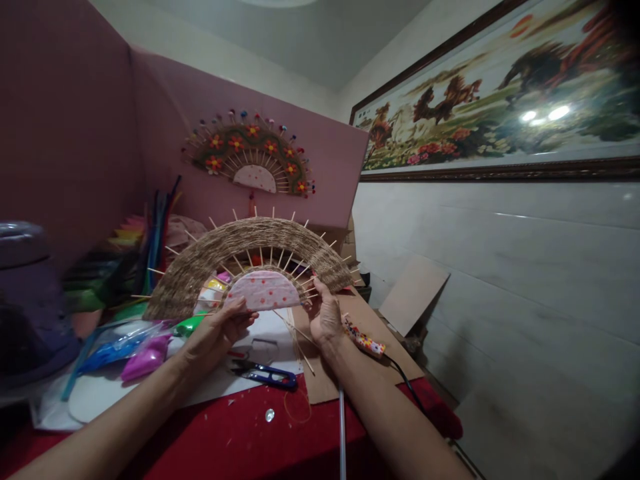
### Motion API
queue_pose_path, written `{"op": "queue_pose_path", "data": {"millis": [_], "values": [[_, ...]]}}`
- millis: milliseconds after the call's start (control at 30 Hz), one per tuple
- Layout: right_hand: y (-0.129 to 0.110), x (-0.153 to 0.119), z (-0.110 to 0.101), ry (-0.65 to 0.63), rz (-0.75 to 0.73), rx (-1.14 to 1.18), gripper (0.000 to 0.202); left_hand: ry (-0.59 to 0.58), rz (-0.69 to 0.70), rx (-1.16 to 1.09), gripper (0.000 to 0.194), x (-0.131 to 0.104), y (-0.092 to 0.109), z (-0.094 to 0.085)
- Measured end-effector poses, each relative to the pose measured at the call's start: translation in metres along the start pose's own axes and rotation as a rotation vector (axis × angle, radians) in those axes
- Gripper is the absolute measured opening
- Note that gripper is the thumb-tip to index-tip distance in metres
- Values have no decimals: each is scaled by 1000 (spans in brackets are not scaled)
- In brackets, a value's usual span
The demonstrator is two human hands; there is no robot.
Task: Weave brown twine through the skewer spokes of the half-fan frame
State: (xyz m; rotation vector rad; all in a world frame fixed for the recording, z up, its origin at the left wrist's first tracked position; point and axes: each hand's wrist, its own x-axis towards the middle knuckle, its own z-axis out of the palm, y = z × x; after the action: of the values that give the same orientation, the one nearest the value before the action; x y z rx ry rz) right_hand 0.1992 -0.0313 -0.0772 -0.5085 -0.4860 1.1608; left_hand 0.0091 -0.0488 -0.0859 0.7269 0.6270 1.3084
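A half-round woven fan (270,233) of brown cord on thin wooden sticks is held up over the table, its stick ends poking past the outer edge. At its base sits a half-disc covered in white cloth with red dots. My left hand (227,327) grips the lower left of that base between thumb and fingers. On the other side, my right hand (325,313) pinches the base's right corner, with some fingers hidden behind it. Below the fan lie blue thread snips (265,375) and a flower-patterned glue gun (365,339) with a black cord.
A finished fan with flowers (255,157) hangs on the pink board (325,193). Bags of coloured clay (147,357) lie at left near a purple container (35,307). Cardboard (325,383), a glue stick (343,433) and a clear gem (270,415) are on the red cloth (215,447).
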Motion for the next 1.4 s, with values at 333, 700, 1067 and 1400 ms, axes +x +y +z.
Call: {"op": "queue_pose_path", "data": {"millis": [333,700,1067,1400], "values": [[2,-6,4,15,-16,-17,27,2,-4,4,7,-3,-1,5],[-3,-4,-1,-43,66,34,23,-16,-9,-25,5,0,-2,-1],[5,-12,-3,-268,187,-93,26,-12,13,-47,2,-2,-2,3],[5,-13,-7,-514,230,-243,38,-84,43,-30,7,-1,-3,5]]}}
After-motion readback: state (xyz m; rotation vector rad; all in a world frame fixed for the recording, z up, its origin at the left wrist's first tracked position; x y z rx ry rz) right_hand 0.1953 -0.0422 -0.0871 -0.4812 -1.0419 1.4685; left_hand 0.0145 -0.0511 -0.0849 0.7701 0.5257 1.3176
